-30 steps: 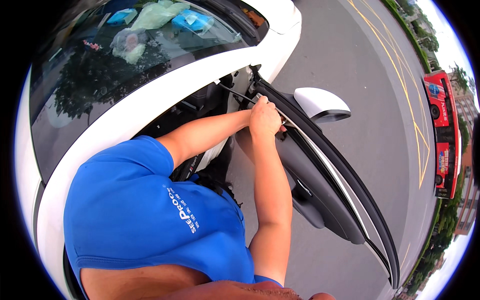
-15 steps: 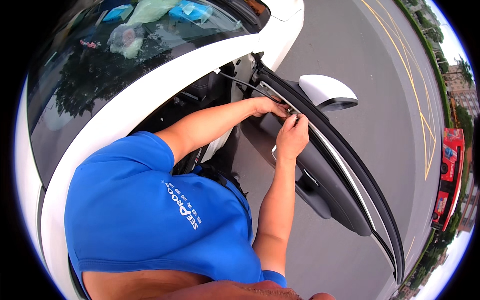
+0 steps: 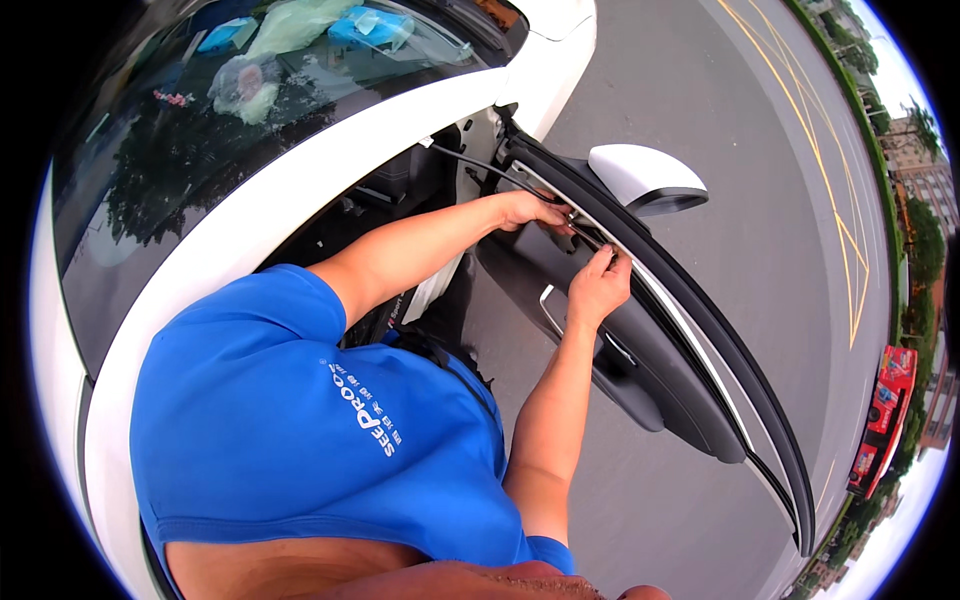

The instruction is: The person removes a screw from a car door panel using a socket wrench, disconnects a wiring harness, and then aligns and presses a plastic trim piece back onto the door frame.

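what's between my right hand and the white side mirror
In the head view, the black upper door frame and a pale strip along its inner side lie between your right hand and the white side mirror.

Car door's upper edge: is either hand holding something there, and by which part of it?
It cannot be told: the left hand and right hand have their fingers at the upper edge of the car door, hiding any hold.

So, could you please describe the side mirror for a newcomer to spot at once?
From the white car, go to its open door. On the door's outer side sits the side mirror, its rounded white shell unlike the black frame beside it.
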### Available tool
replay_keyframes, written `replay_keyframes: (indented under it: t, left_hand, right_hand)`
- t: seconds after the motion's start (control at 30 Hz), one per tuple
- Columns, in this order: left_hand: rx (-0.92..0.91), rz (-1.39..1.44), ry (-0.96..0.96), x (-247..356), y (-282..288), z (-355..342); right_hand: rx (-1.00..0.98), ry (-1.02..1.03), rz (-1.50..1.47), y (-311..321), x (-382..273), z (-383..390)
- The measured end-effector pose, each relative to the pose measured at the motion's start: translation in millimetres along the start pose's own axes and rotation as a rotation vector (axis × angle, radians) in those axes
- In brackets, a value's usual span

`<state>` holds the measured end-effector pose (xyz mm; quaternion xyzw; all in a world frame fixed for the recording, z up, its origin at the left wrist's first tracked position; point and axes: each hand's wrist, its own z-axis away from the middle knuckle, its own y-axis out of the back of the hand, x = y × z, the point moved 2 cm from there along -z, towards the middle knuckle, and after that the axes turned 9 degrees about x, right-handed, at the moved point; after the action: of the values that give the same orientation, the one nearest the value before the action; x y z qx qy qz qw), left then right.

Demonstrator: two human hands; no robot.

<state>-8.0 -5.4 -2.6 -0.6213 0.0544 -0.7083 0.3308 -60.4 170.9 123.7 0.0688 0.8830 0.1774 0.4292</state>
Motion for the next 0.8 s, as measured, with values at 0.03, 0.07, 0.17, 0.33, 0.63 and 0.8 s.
replay_keyframes:
  t: [0.03,0.07,0.17,0.33,0.63,0.8]
  left_hand:
    - [-0.006,-0.037,-0.003,-1.5,-2.3,-0.9]
    - [-0.005,-0.023,0.009,-0.3,-1.9,-3.2]
    - [-0.001,0.032,0.02,-9.2,7.9,-5.6]
    - [0.022,0.028,0.04,-4.2,-0.7,-1.6]
    - [0.029,-0.112,0.132,2.4,-4.4,-6.0]
    - [-0.068,-0.321,0.19,-6.6,6.2,-14.5]
  right_hand:
    - [-0.019,-0.08,0.006,-0.4,16.3,0.8]
    - [-0.028,-0.138,0.001,-1.3,31.7,0.8]
    - [-0.097,-0.414,-0.116,4.5,21.3,1.9]
    - [-0.082,-0.63,-0.265,10.3,49.3,4.0]
    - [-0.231,-1.02,-0.301,19.5,63.6,-16.5]
    - [-0.227,-0.894,-0.291,23.3,48.0,1.4]
